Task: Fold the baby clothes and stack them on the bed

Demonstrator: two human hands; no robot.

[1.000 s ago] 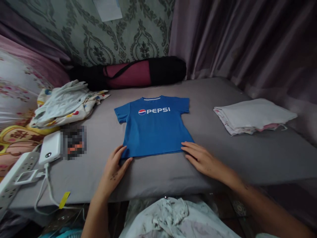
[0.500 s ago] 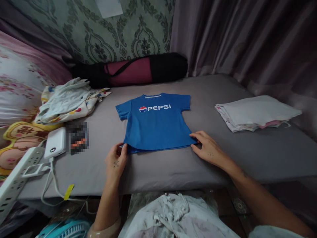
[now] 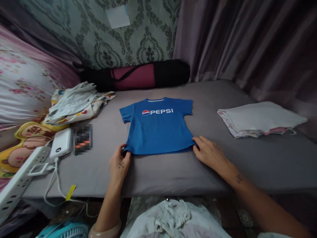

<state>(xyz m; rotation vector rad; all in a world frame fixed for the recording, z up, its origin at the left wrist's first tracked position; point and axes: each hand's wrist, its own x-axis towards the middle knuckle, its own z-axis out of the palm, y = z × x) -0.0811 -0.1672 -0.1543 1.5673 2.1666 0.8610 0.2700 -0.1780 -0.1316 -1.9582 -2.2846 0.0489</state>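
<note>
A small blue T-shirt (image 3: 159, 132) with a white PEPSI print lies spread flat, front up, its collar pointing away from me. My left hand (image 3: 120, 162) pinches the left corner of its bottom hem between thumb and fingers. At the right hem corner, my right hand (image 3: 206, 150) is closed on the cloth in the same way. Both sleeves stick out to the sides, and the hem runs fairly straight between my hands.
Folded white cloths (image 3: 260, 117) lie at the right. Left stand piled clothes (image 3: 74, 102), a white power bank (image 3: 60, 143), a power strip (image 3: 23, 177) with cables and a yellow plush (image 3: 29, 142). A black and maroon long bag (image 3: 138, 76) lies against the wall.
My right hand has closed on the right hem corner, where its fingers were looser. The bottom hem looks straighter, its layers more even. The whole view has shifted slightly.
</note>
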